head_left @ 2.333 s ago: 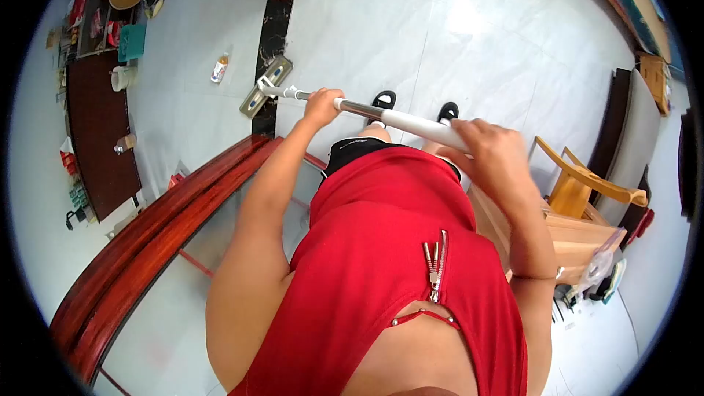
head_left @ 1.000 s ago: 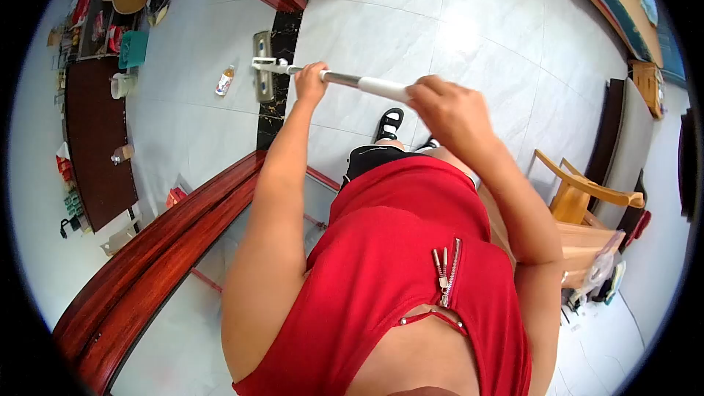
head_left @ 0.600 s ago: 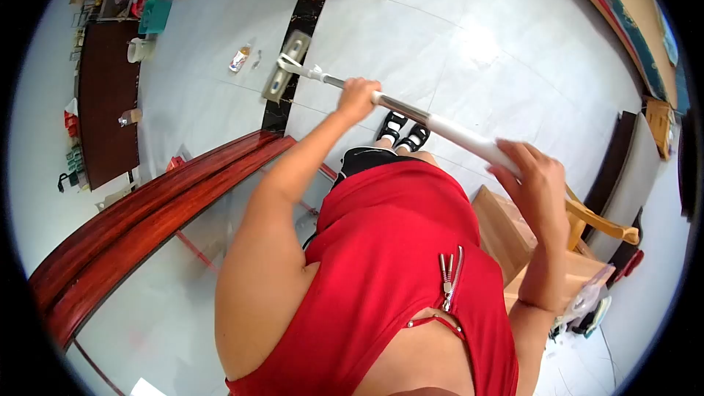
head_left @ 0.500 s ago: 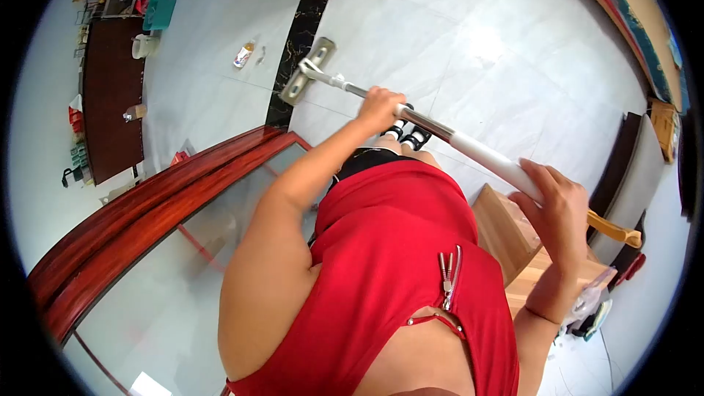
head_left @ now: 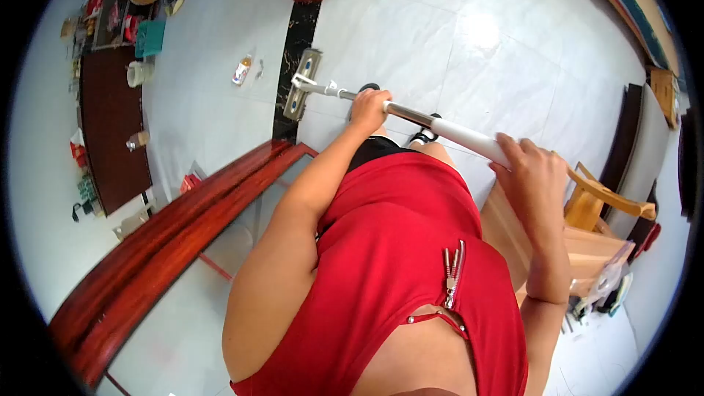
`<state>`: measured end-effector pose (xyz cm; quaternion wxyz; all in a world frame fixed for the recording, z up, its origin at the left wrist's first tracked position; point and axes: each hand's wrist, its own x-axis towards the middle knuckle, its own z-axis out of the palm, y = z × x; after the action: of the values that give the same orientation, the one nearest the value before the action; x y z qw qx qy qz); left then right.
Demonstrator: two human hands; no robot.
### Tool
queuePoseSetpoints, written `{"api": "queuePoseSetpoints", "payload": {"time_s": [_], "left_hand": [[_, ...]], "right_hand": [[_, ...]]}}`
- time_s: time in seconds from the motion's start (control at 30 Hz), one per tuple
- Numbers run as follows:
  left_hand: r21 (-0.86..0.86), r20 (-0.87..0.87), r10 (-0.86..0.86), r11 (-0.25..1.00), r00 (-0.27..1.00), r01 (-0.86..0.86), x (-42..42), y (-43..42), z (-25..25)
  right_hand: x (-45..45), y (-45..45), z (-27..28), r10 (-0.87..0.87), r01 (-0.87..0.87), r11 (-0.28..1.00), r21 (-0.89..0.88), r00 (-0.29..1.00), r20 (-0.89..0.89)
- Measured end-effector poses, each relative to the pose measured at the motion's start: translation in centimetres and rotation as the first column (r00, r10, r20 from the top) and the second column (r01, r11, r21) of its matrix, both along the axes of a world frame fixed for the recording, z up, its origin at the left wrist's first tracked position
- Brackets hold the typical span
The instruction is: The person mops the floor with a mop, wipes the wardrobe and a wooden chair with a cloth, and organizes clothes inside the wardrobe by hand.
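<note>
Pale tiles (head_left: 506, 51) are edged at upper left by a dark strip (head_left: 304, 18), where the mop head (head_left: 296, 103) is set, its pole (head_left: 411, 115) gripped by closed left hand (head_left: 371, 110) and closed right hand (head_left: 534, 172), while wiped and unwiped parts cannot be distinguished.

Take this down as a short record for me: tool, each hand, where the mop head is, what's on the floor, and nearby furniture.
Tool: flat mop, held slantwise
Left hand: wrapped around the pole, nearer the mop head
Right hand: on the white grip at the other end
Mop head: at the black threshold strip
Floor item: bottle with a label, left of the strip
Furniture: wooden armchair, on the right
</note>
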<state>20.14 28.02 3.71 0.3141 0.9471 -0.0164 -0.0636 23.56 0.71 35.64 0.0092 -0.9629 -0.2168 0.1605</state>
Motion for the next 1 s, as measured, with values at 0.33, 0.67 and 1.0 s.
{"api": "queuePoseSetpoints", "payload": {"time_s": [0.33, 0.67, 1.0], "left_hand": [[0.253, -0.245, 0.078, 0.967, 0.966, -0.014, 0.6, 20.7, -5.1], [0.006, 0.033, -0.285, 0.959, 0.958, 0.285, 6.6, 10.5, 3.7], [-0.012, 0.087, -0.267, 0.963, 0.960, 0.269, 11.2, 12.9, 3.8]], "right_hand": [[0.1, 15.6, -12.2, 0.208, -0.212, 0.974, 0.078, 0.976, 0.063], [0.8, 7.1, 2.9, -0.018, -0.008, 0.989, 0.147, 0.984, 0.175], [2.3, 12.9, 3.9, 0.038, -0.055, 0.997, 0.050, 0.956, 0.289]]}}
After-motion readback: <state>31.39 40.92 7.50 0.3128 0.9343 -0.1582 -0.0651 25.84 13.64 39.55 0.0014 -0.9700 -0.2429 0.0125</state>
